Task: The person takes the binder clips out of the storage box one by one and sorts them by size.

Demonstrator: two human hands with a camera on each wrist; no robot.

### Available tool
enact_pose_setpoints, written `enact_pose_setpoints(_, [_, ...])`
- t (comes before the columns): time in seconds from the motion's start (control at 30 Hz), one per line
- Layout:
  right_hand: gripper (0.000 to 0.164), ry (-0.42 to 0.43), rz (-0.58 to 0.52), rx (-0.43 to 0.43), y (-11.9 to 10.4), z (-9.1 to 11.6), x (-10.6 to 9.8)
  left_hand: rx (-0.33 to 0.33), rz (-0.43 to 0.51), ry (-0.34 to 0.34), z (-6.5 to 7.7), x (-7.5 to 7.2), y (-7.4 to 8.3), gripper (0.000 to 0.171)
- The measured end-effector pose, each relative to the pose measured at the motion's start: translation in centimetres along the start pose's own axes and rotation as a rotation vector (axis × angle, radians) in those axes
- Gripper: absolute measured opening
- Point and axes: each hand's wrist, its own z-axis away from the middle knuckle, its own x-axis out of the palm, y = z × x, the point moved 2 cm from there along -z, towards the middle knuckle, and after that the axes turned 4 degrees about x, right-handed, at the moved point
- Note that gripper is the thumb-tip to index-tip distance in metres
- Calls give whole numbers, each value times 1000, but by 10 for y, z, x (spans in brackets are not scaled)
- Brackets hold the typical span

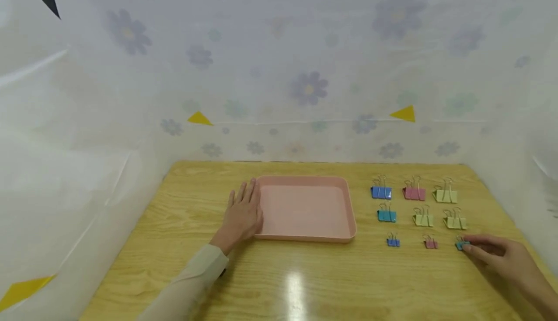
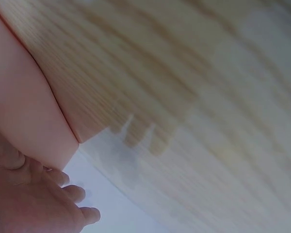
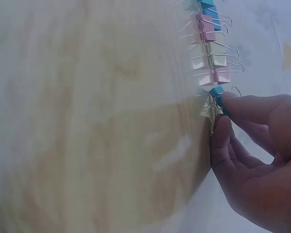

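Observation:
My left hand (image 1: 244, 212) lies with straight fingers along the left wall of a shallow pink tray (image 1: 305, 237), its palm side against the tray. In the left wrist view, this hand (image 2: 34, 194) shows beside the tray's corner (image 2: 34, 107). At the front right, my right hand (image 1: 497, 253) pinches a small teal binder clip (image 1: 461, 245) between thumb and fingertips. The right wrist view shows that clip (image 3: 217, 92) partly covered by the fingers. Nearest to it on the left stands a small pink binder clip (image 1: 431, 243), then a small blue one (image 1: 393, 241).
Larger binder clips stand in two rows behind: a teal one (image 1: 387, 215) and two yellow-green ones (image 1: 424, 220) in the middle, then blue (image 1: 381, 192), pink (image 1: 414, 193) and yellow-green (image 1: 445, 196). Flowered white sheeting (image 1: 270, 93) encloses the wooden table (image 1: 340, 282).

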Motion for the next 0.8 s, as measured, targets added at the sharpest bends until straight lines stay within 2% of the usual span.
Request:
enact_pose_setpoints(0.13, [41, -2, -1, -16, 2, 5, 0, 0, 2, -11, -1, 0, 1, 62])
enact_pose_setpoints(0.27, [44, -20, -2, 8, 3, 8, 0, 8, 10, -2, -1, 1, 2, 61])
enact_pose_setpoints(0.57, [44, -5, 25, -4, 3, 5, -1, 10, 26, 14, 0, 0, 1, 61])
enact_pose_setpoints(0.8, [51, -10, -39, 8, 3, 2, -1, 5, 18, 24, -1, 3, -2, 61])
